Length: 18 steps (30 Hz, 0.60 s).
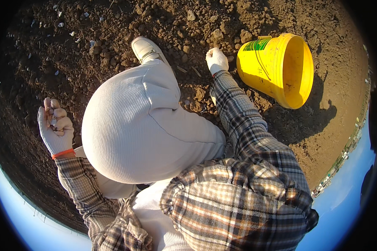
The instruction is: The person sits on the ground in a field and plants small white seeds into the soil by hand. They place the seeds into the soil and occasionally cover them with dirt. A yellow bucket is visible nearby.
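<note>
My left hand (pixel 56 128), in a white knit glove with an orange cuff, is palm up at the left with its fingers curled. Several small pale clove-like pieces (pixel 59 133) lie in its palm and against the fingers. My right hand (pixel 217 61), gloved in white too, is at the soil just left of a yellow plastic bucket (pixel 260 67). Its fingers are curled in, and whether anything is between them is hidden. The bucket lies tipped on its side, its mouth facing right and a green label on its wall.
Clumpy brown soil (pixel 188 40) surrounds me. Small white pieces (pixel 61 24) are scattered over it at the upper left. My bent knee in white ribbed trousers (pixel 122 125) stands between my hands, with a pale shoe (pixel 147 50) beyond it. Stones lie near the bucket.
</note>
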Motion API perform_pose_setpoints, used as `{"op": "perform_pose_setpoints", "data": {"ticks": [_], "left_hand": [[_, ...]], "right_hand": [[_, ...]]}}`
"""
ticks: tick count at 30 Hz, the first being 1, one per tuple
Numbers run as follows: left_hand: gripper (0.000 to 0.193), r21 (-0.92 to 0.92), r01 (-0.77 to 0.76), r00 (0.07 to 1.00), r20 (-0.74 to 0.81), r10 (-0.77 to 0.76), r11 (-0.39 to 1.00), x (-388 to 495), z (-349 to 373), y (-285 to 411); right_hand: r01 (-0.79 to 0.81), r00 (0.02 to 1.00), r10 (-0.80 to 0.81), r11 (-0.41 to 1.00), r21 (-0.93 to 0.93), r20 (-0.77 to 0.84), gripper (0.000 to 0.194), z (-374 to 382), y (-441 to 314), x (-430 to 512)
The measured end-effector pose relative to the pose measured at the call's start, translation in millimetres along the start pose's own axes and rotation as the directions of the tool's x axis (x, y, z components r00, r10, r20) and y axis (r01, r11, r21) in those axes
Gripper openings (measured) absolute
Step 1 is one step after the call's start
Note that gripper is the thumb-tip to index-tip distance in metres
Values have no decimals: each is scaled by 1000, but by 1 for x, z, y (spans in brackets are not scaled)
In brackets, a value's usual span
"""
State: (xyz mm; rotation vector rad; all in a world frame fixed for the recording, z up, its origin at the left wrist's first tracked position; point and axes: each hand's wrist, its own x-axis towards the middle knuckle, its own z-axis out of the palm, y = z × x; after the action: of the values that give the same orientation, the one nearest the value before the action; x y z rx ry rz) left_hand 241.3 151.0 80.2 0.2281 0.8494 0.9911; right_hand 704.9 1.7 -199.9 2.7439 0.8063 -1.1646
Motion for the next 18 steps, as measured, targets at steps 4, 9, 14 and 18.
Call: {"op": "perform_pose_setpoints", "data": {"ticks": [4,9,14,18], "left_hand": [[24,-14,17,997,75,-16,1000,13,0,-4],[21,-27,47,997,61,-45,999,22,4,-3],[20,-23,74,995,72,-73,997,23,12,-2],[18,13,49,999,2,-49,999,24,20,-2]], "right_hand": [[34,999,-33,998,-51,15,25,2,-28,7],[111,993,-99,969,-222,68,27,8,-50,20],[144,988,-116,933,-329,105,28,7,-56,19],[164,984,-127,914,-371,123,29,-8,-65,11]]}}
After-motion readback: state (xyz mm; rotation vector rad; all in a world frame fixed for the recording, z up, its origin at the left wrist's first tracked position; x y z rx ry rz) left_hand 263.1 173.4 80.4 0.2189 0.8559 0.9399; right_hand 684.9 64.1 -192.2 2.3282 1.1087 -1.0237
